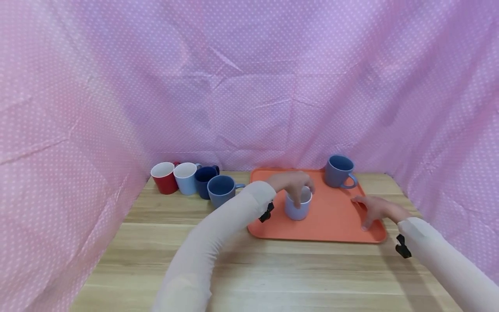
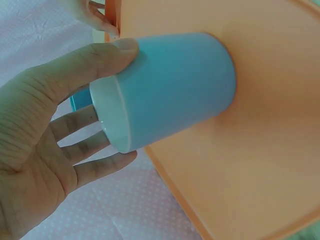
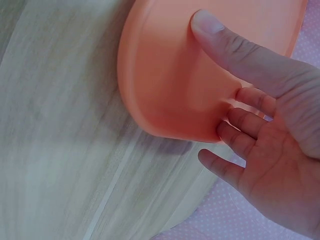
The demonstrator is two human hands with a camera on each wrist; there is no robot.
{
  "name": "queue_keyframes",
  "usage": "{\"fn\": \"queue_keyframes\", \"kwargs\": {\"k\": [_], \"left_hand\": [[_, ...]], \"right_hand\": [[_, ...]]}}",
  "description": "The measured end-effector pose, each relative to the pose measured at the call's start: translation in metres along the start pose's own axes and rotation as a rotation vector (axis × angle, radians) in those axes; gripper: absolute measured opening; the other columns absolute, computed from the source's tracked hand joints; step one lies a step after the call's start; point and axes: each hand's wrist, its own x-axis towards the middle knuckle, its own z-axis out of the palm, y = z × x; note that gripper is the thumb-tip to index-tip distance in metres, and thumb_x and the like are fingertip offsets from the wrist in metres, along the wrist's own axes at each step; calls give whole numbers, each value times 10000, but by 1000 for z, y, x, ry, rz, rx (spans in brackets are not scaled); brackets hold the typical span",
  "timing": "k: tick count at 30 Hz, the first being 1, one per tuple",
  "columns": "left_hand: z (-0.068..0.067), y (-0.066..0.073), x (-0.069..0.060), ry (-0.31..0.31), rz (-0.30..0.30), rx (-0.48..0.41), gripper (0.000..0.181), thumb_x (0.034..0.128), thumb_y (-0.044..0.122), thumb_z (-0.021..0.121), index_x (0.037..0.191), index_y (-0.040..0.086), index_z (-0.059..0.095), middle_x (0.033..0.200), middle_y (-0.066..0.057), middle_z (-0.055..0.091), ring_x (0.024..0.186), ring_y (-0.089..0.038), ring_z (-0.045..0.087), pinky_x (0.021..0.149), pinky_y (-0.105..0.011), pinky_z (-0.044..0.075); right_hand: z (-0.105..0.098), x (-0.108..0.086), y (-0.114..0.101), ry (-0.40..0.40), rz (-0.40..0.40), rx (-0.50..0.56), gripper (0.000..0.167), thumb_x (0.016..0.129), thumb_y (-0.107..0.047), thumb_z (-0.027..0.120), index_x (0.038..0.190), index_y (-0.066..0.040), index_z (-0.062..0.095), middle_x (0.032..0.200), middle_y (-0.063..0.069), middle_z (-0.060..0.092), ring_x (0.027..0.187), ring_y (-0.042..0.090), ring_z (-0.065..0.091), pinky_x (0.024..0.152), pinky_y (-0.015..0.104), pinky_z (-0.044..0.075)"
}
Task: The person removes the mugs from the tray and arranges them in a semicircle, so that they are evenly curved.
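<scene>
My left hand [image 1: 298, 184] grips a pale lavender-blue mug [image 1: 297, 210] by its rim from above. In the left wrist view, the thumb lies along the outside of the mug [image 2: 175, 90], and the other fingers are at the rim's opposite side; no handle shows. The mug stands on the orange tray [image 1: 331, 225], left of its middle. Over the tray's right edge, my right hand [image 1: 374, 210] is spread. Its thumb touches the tray [image 3: 165, 85] floor in the right wrist view, with several fingertips at the edge and the little finger apart from it.
A grey-blue mug [image 1: 340, 172] stands at the tray's back right corner. Left of the tray, a red mug [image 1: 165, 182], a light blue mug [image 1: 186, 180], a navy mug [image 1: 203, 186] and another grey-blue mug [image 1: 221, 190] form a row. Pink dotted cloth [image 1: 249, 108] surrounds the wooden table [image 1: 273, 277].
</scene>
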Motion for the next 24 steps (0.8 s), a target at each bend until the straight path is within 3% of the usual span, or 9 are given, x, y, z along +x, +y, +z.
{"fn": "queue_keyframes", "kwargs": {"k": [10,17,24], "left_hand": [[-6,-10,-34,-69,14,36,663,746,133,915,1354,220,663,1347,93,631,1201,-86,573,956,-204,512],[-12,-24,-58,-59,112,89,675,671,81,924,1302,171,702,1334,42,684,1236,-135,583,1011,-215,476],[-22,-34,-93,-73,115,77,710,646,44,911,1314,156,695,1350,21,677,1269,-171,579,1040,-261,480]], "right_hand": [[-1,1,-3,-35,28,15,1007,641,-193,959,1427,129,419,1382,459,439,1233,603,458,994,691,434],[0,0,-4,-32,18,23,994,639,-189,958,1417,134,428,1379,459,440,1231,603,456,998,701,424],[-1,0,-2,-28,20,21,986,640,-188,956,1411,135,434,1378,455,442,1226,598,457,1006,711,413]]}}
